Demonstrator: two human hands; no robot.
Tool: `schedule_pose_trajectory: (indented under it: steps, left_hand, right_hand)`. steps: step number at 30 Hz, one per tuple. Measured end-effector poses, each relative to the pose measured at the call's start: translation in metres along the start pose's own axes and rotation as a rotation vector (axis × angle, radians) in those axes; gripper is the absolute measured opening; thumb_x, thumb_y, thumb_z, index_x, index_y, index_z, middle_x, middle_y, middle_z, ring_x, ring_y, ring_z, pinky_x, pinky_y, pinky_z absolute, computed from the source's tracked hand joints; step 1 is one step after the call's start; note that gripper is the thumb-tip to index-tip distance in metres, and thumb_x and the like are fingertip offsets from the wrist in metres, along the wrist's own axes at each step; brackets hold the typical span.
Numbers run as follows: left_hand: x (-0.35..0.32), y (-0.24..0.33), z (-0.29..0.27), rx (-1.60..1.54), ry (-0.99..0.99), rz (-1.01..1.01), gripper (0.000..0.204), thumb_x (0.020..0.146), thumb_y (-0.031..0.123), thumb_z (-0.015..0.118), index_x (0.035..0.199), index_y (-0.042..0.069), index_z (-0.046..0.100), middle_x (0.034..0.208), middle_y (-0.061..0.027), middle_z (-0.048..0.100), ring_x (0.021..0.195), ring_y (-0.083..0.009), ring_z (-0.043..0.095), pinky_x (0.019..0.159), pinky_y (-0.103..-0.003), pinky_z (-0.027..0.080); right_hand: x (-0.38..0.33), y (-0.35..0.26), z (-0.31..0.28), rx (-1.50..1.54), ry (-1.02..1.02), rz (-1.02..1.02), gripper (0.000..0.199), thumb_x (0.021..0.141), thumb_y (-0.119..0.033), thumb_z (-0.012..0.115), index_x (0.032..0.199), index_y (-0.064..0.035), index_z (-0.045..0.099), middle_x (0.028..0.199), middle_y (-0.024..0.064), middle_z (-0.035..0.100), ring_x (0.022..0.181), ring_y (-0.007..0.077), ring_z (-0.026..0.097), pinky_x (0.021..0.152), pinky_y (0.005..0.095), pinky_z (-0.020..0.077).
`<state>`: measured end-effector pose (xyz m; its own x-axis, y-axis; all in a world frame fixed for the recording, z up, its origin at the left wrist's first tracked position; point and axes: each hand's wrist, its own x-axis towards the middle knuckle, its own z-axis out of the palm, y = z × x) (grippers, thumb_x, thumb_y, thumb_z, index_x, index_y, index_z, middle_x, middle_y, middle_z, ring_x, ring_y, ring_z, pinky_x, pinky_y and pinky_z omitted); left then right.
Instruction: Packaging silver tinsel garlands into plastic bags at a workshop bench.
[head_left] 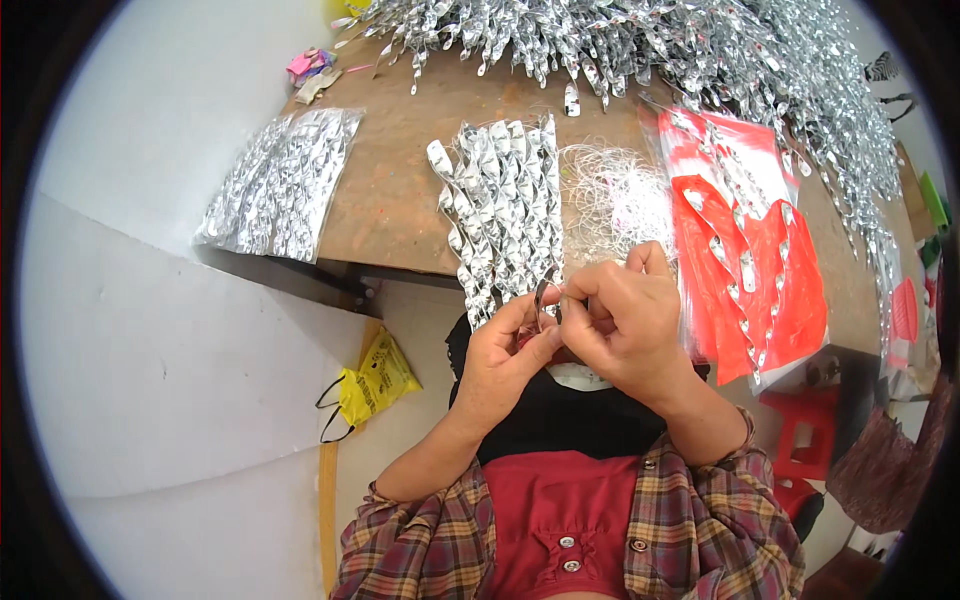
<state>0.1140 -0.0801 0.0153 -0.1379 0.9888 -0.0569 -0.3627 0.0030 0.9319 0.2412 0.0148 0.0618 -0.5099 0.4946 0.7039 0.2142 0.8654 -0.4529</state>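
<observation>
My left hand (497,362) is closed in a pinch on a small shiny silver strip (541,300), held just in front of the table's near edge. My right hand (632,318) pinches close beside it with curled fingers; what lies between its fingertips is too small to make out. Beyond the hands, several twisted silver foil strips (508,185) lie side by side, with their near ends hanging over the edge. To their right sits a loose tangle of thin white cord (618,195).
A clear bag of silver twists (283,185) rests at the table's left. Red plastic bags (750,270) with foil strands on them lie at the right. A large silver heap (640,40) covers the far side. Below are a yellow bag (378,380) and a red stool (803,430).
</observation>
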Motion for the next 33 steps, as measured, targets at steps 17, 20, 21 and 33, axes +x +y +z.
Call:
schedule_pose_trajectory:
  steps: [17, 20, 21, 33]
  left_hand:
    - [0.000, -0.002, -0.001, 0.126, -0.033, 0.038, 0.034, 0.090, 0.007, 0.057, 0.122, -0.002, 0.049, 0.089, 0.0006, 0.055, 0.080, -0.0042, 0.052, 0.072, -0.018, 0.044]
    - [-0.001, -0.001, 0.002, 0.136, -0.022, 0.042, 0.033, 0.089, 0.006, 0.058, 0.121, -0.001, 0.051, 0.087, 0.0006, 0.055, 0.078, -0.0037, 0.050, 0.070, -0.018, 0.043]
    - [-0.001, 0.000, 0.002, 0.129, -0.010, 0.045, 0.033, 0.088, 0.006, 0.059, 0.120, -0.001, 0.052, 0.087, 0.0006, 0.055, 0.076, -0.0034, 0.050, 0.068, -0.018, 0.042]
    - [-0.013, 0.005, 0.000, -0.023, -0.180, 0.104, 0.028, 0.083, 0.006, 0.064, 0.110, 0.000, 0.057, 0.102, -0.0065, 0.056, 0.088, -0.0107, 0.055, 0.077, -0.024, 0.045]
  right_hand:
    - [0.000, 0.001, -0.001, 0.044, -0.043, 0.054, 0.014, 0.066, -0.001, 0.064, 0.072, -0.0106, 0.056, 0.050, -0.0040, 0.040, 0.041, 0.0126, 0.031, 0.060, 0.0305, 0.0273]
    - [-0.004, 0.007, -0.003, 0.104, -0.102, 0.108, 0.010, 0.074, -0.002, 0.063, 0.078, -0.0076, 0.056, 0.052, -0.0050, 0.043, 0.044, 0.0083, 0.035, 0.057, 0.0268, 0.0318]
    - [-0.004, 0.006, -0.004, 0.107, -0.104, 0.106, 0.010, 0.074, -0.002, 0.063, 0.078, -0.0076, 0.056, 0.052, -0.0050, 0.043, 0.044, 0.0083, 0.035, 0.057, 0.0268, 0.0318]
    - [-0.021, 0.024, -0.008, 1.125, -0.400, 0.507, 0.005, 0.083, -0.004, 0.063, 0.086, -0.0006, 0.061, 0.070, 0.0002, 0.058, 0.055, 0.0047, 0.051, 0.048, 0.0193, 0.0382]
